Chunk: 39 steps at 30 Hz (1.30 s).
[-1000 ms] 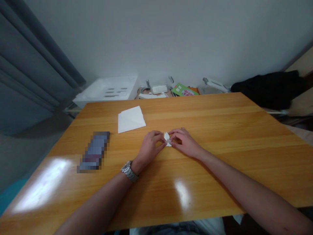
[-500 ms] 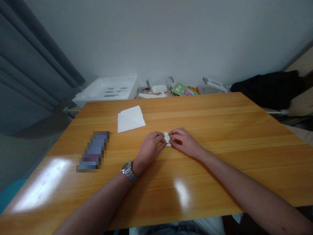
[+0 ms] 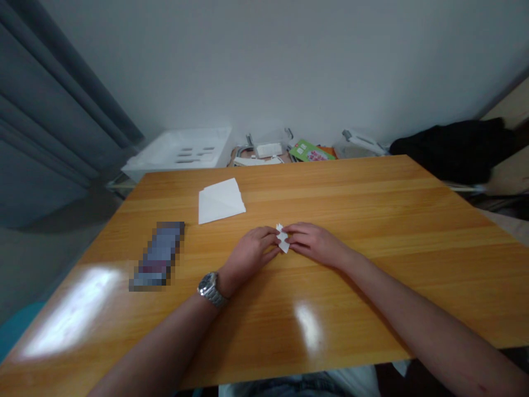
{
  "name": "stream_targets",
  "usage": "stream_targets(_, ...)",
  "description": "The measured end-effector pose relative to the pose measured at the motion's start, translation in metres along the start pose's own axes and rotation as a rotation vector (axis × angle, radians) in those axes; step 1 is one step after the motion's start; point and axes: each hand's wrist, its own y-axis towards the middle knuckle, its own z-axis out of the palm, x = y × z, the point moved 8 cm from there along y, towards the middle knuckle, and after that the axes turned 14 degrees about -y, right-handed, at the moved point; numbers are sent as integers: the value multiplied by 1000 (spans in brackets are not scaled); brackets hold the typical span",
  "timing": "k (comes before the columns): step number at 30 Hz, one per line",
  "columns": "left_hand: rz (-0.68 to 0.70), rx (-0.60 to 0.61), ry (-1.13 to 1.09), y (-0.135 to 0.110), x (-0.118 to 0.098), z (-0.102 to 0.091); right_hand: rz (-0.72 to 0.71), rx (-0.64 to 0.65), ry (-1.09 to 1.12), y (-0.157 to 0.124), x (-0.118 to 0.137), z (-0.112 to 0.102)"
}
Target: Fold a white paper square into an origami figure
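Note:
A small folded piece of white paper (image 3: 283,237) is at the middle of the wooden table (image 3: 372,209), pinched between my two hands. My left hand (image 3: 251,251), with a metal watch (image 3: 211,288) at the wrist, has its fingertips closed on the paper's left edge. From the other side my right hand (image 3: 314,242) grips the right edge with thumb and fingers. The paper's jagged far tip and its near corner show between the fingers; the parts under the fingertips are hidden.
Flat white paper sheets (image 3: 221,201) lie beyond my left hand. A pixelated phone-like object (image 3: 159,256) rests on the left. Behind the table are a white tray (image 3: 185,146), a green booklet (image 3: 309,151) and a black cloth (image 3: 450,149).
Both hands have shifted their fingers on the paper and flattened slightly. More of the paper's near corner now shows, pointing toward me.

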Motion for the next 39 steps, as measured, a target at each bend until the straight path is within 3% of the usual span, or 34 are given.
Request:
stream_targets(5, 26, 100, 97, -4, -3, -1, -17, 56, -61, -4, 1, 0)
stream_targets(13, 72, 156, 224, -8, -13, 0, 0, 97, -40, -7, -2, 0)
stream_targets(31, 101, 126, 171, -14, -24, 0, 31, 98, -50, -9, 0, -3)
stream_targets(39, 84, 191, 208, -13, -27, 5, -6, 109, -47, -10, 1, 0)
